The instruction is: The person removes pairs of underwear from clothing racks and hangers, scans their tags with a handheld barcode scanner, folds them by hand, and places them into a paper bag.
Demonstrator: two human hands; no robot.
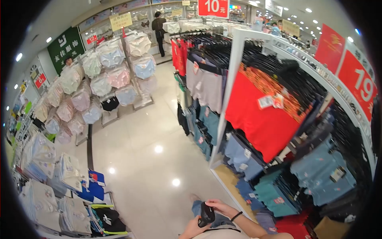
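Note:
At the bottom of the view, close to my body, is a small black rounded object (207, 215) with a smooth, shiny surface; its exact kind does not show. My left hand (193, 228) is wrapped round its lower left side. The fingers of my right hand (219, 206) pinch its upper end, and a dark beaded bracelet (236, 216) circles that wrist. To the right of my hands, folded teal shorts (274, 193) hang on a rack.
A white-framed rack (234, 79) of red and blue underwear runs along my right. Briefs on stands (119, 75) and packed garments (39, 199) line the left. A shiny tiled aisle (139, 159) leads forward to a person in dark clothes (159, 32).

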